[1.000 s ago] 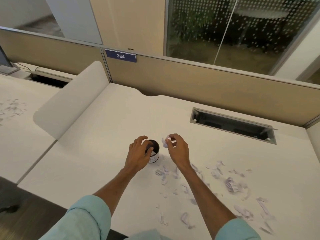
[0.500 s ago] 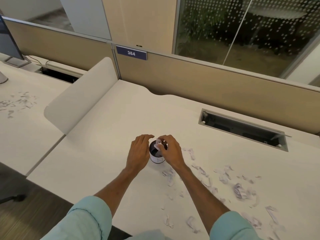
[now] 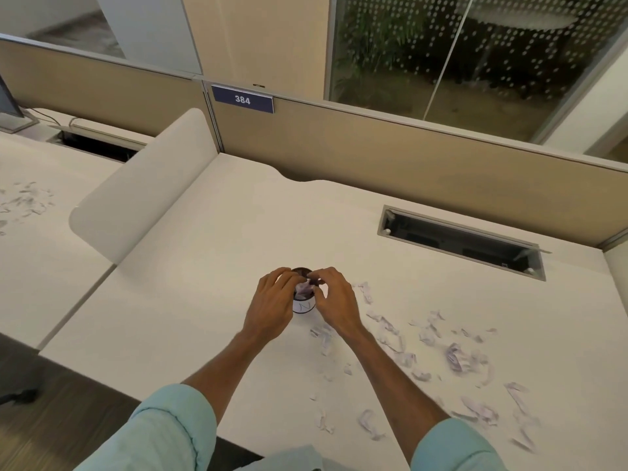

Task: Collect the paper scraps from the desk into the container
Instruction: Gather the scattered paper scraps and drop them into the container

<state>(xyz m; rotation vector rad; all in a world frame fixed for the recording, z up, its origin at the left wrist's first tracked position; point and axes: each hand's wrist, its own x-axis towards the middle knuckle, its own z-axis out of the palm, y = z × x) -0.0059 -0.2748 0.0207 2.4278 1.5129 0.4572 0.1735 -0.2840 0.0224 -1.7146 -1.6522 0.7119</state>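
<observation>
Both of your hands meet at frame centre over the container [image 3: 303, 306], a small round cup with a dark rim and white wall: your left hand [image 3: 272, 309] is wrapped around its side, your right hand [image 3: 334, 302] has curled fingertips [image 3: 314, 277] at its mouth, above crumpled paper inside. Dozens of thin, curled paper scraps [image 3: 455, 358] litter the smooth white desk [image 3: 204, 266], lower right of the frame. A navy plate [image 3: 242, 99] reading 384 sits on the beige partition, upper centre.
</observation>
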